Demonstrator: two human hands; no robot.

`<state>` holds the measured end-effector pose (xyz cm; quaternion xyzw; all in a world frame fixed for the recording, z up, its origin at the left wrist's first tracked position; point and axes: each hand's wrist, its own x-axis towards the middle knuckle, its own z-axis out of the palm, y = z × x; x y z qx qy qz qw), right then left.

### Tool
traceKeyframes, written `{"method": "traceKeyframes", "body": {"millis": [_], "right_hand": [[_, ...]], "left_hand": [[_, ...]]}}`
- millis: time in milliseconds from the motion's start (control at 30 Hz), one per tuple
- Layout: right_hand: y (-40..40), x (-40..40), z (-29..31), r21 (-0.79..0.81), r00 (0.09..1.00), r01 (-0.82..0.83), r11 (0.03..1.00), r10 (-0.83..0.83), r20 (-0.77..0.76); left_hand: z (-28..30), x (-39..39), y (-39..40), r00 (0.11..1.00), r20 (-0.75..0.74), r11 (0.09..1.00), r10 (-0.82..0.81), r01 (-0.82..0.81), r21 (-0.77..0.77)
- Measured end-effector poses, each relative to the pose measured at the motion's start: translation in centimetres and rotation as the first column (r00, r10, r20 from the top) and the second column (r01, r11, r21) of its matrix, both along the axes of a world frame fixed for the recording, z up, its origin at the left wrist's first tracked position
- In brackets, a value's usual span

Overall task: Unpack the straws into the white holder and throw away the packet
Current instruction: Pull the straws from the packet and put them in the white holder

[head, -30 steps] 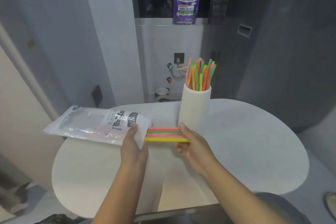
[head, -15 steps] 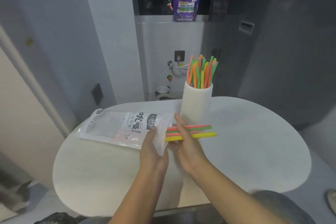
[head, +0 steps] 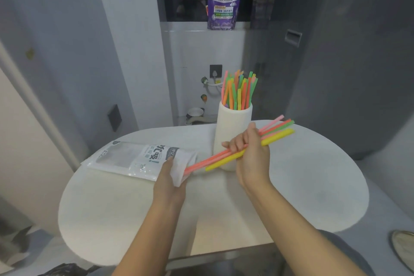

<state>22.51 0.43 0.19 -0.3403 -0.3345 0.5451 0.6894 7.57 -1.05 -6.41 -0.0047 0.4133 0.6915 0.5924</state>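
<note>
A clear plastic straw packet with printed writing lies over the left of the white oval table. My left hand pinches the packet's open right end. My right hand grips a bunch of coloured straws, pink, orange, green and yellow. The bunch is tilted, its far ends up to the right, and its near ends are just outside the packet's mouth. The white holder stands behind my right hand, with several coloured straws upright in it.
A purple detergent pouch stands on the window ledge beyond the table. A small pot sits low behind the table's far edge. A round object lies on the floor at the lower right.
My right hand has drawn the bunch of straws out of the packet to the right and tilted its far end upward. My left hand and the packet have shifted right.
</note>
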Motion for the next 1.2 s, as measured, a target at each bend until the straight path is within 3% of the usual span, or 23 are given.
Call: {"method": "traceKeyframes", "body": {"millis": [100,367,667,767,867,933,1000,1100,1200], "right_hand": [[0.2,0.1,1.4,-0.007,0.998,0.034,0.999,-0.034,0.061],[-0.6,0.1,4.4,0.020,0.939,0.063,0.998,-0.066,0.337],[-1.2,0.0,8.1,0.060,0.929,0.054,0.997,-0.072,0.362],[-1.0,-0.3,9.3,0.019,0.952,-0.013,1.000,0.007,0.305],[-0.7,-0.4,10.3,-0.039,0.973,-0.092,0.995,0.098,0.207],[-0.5,-0.3,10.9,-0.052,0.978,-0.128,0.990,0.135,0.161],[-0.2,0.1,11.6,-0.044,0.979,-0.175,0.984,0.178,0.094],[0.4,0.9,12.6,-0.018,0.972,-0.235,0.972,0.235,-0.023],[1.1,2.1,13.5,0.019,0.936,-0.335,0.942,0.335,-0.111]], "left_hand": [[-0.6,0.0,-0.4,1.000,-0.023,0.998,0.003,-0.004,-0.057],[-0.6,1.0,-1.3,0.957,-0.290,0.996,-0.033,0.008,-0.088],[0.8,-0.4,-2.5,0.842,-0.524,0.971,-0.127,-0.003,-0.240],[2.4,0.1,-3.1,0.758,-0.637,0.983,-0.140,0.030,-0.180],[5.0,1.2,-3.8,0.654,-0.726,0.974,-0.213,0.199,-0.106],[7.1,2.1,-4.1,0.545,-0.791,0.921,-0.277,0.385,-0.057],[9.1,3.0,-4.3,0.384,-0.874,0.806,-0.297,0.591,-0.014],[11.2,4.6,-4.2,0.248,-0.942,0.691,-0.225,0.723,0.025],[12.3,5.4,-3.2,0.123,-0.990,0.699,-0.065,0.714,0.043]]}}
